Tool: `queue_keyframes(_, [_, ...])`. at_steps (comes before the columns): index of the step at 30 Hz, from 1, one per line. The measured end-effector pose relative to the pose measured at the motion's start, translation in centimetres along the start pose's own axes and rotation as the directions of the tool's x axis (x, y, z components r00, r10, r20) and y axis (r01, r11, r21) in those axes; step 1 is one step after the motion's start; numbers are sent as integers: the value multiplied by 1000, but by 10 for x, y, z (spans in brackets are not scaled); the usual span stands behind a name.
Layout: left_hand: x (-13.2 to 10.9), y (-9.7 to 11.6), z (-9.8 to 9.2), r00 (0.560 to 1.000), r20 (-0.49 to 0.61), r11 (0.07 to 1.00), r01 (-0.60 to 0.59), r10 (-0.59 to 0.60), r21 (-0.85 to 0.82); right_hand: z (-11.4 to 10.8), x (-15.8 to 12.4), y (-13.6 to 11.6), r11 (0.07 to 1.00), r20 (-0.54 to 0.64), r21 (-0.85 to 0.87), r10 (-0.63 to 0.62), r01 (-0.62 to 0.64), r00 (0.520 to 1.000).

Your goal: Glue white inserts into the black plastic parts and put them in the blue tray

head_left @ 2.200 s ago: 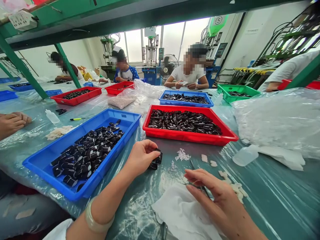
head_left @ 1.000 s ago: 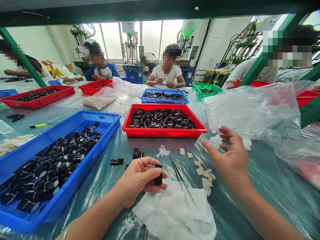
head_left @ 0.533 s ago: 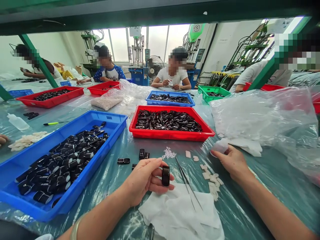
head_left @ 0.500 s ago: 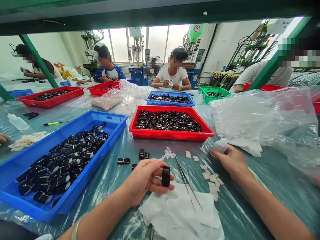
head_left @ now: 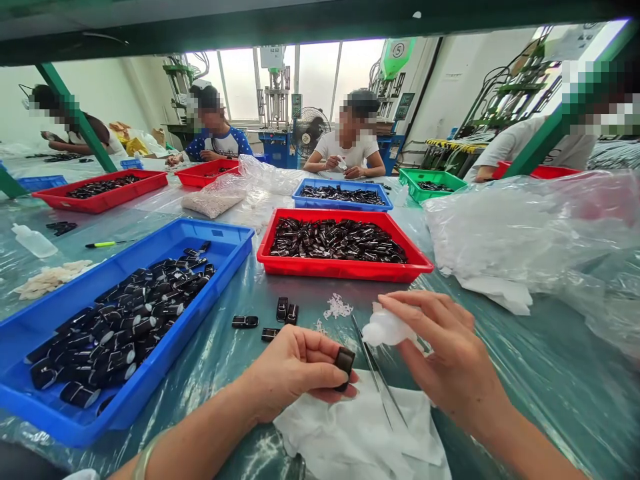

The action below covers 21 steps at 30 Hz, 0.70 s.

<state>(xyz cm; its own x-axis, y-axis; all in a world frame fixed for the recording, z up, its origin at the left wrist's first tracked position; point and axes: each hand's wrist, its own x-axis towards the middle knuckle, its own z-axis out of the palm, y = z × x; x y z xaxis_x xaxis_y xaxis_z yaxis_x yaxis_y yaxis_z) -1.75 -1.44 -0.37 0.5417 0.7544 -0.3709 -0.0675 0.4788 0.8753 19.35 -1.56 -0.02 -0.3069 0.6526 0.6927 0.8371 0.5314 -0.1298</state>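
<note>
Between the thumb and fingers of my left hand [head_left: 290, 363] is a small glossy black plastic part [head_left: 345, 365], tilted. My right hand [head_left: 447, 353] grips a translucent white squeeze bottle [head_left: 386, 327], its narrow end pointing left toward the part, apart from it. Beneath the hands, metal tweezers [head_left: 377, 373] lie partly on a white cloth [head_left: 370, 427]. Several similar black parts [head_left: 245, 321] rest on the table left of a little heap of white scraps [head_left: 337, 306]. My right hand hides most of the pale pads seen earlier.
At left stands a blue tray [head_left: 220, 225] of black parts; ahead is a red tray [head_left: 345, 268], also filled. A clear plastic bag [head_left: 530, 233] bulges at right. Co-workers sit across the table [head_left: 240, 380], with more trays before them. A green beam [head_left: 320, 33] crosses overhead.
My right hand has brought the squeeze bottle left and nearer, over the tweezers. My left hand has turned the black part and shifted it slightly right.
</note>
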Motion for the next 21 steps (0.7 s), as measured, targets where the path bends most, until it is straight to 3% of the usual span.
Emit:
queue_keyframes(4, [-1, 0, 0, 999, 41, 999, -17, 15, 41, -1, -2, -7, 988, 15, -102, -117, 118, 993])
queue_keyframes(21, [-1, 1, -1, 992, 129, 999, 7, -13, 46, 0, -3, -18, 978, -71, -148, -156, 144, 985])
